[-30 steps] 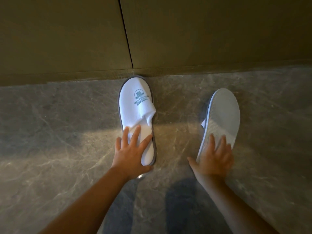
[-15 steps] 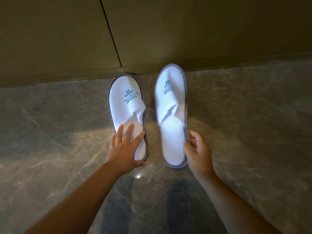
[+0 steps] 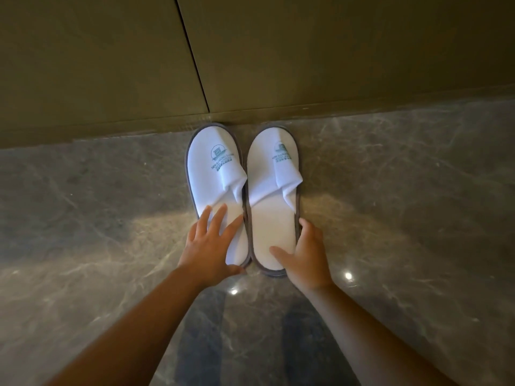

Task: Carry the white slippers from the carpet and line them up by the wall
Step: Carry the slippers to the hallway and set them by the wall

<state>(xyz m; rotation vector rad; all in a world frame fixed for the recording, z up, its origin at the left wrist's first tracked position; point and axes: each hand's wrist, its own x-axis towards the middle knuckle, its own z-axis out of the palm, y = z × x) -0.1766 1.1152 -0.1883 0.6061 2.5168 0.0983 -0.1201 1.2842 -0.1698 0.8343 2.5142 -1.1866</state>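
Two white slippers with grey rims and a green logo lie side by side on the floor, right way up, toes touching the base of the wall (image 3: pixel 306 51). My left hand (image 3: pixel 209 246) lies flat on the heel part of the left slipper (image 3: pixel 214 168), fingers spread. My right hand (image 3: pixel 305 254) grips the heel of the right slipper (image 3: pixel 271 218), with the thumb on the insole and the fingers along its outer edge. The two slippers almost touch along their inner sides.
The floor (image 3: pixel 404 204) is glossy grey marble with light reflections. The wall is made of olive-brown panels with a vertical seam (image 3: pixel 192 51) above the left slipper and a low skirting strip at its base. No carpet is in view.
My right hand turned the right slipper from sole-up to right way up, brought it left and set it down beside the left slipper, toe at the wall. My left hand stayed on the left slipper.
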